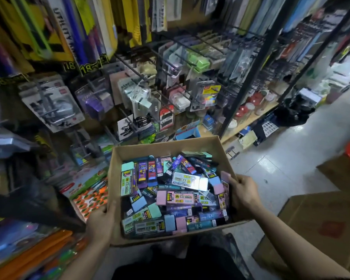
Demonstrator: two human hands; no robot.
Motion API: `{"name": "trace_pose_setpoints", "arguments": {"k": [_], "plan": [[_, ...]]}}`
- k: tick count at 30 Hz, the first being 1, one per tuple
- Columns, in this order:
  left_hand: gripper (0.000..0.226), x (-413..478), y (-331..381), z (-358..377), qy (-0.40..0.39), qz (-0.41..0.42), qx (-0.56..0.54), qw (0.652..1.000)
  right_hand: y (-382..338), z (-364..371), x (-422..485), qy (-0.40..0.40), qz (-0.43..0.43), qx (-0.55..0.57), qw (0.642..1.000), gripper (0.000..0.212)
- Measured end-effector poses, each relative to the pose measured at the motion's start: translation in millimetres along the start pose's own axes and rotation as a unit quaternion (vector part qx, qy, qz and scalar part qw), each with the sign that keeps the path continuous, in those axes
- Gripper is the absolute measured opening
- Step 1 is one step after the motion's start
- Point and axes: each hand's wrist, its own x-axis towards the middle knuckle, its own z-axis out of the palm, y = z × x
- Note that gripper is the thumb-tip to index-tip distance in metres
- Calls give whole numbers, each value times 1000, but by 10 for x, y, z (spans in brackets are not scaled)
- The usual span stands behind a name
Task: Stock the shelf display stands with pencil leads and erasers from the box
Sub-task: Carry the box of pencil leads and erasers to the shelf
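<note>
An open cardboard box (164, 147) is held in front of me, above my lap. It is filled with several erasers (175, 198) in pink, blue and mint sleeves, mixed with dark pencil-lead cases (208, 216). My left hand (100, 223) grips the box's left wall near the front corner. My right hand (243, 191) grips the right wall, fingers curled over the rim. Beyond the box stands a wire peg display (162, 83) hung with blister-packed stationery.
Hanging yellow and blue packs fill the upper left. Colourful packages lie on a low shelf at the left (85, 190). Large cardboard cartons (319, 225) stand at the right on the tiled floor (291, 158). A black shelf upright (257, 63) rises behind the box.
</note>
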Motion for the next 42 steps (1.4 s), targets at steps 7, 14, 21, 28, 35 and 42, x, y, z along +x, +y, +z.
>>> {"name": "trace_pose_setpoints", "arguments": {"k": [7,14,21,28,35,42], "plan": [[51,-346,144,589,51,-59,-35,996,243,-176,930,-88,-15,-18,996,34],[44,-972,101,1491,133,-149,-96,975,469,-423,1759,-209,-60,-89,972,34],[37,-1189,-289,2292,128,-203,-100,965,1194,-481,2052,-213,-52,-166,961,35],[62,-697,-1200,3138,85,-218,-74,969,2544,112,2492,-175,-21,-217,960,40],[45,-164,-2184,4227,117,-251,-78,958,3763,932,3113,-170,-32,-208,963,32],[43,258,-3124,5156,173,-281,-76,941,4578,1575,3669,-179,-127,-255,942,35]]}}
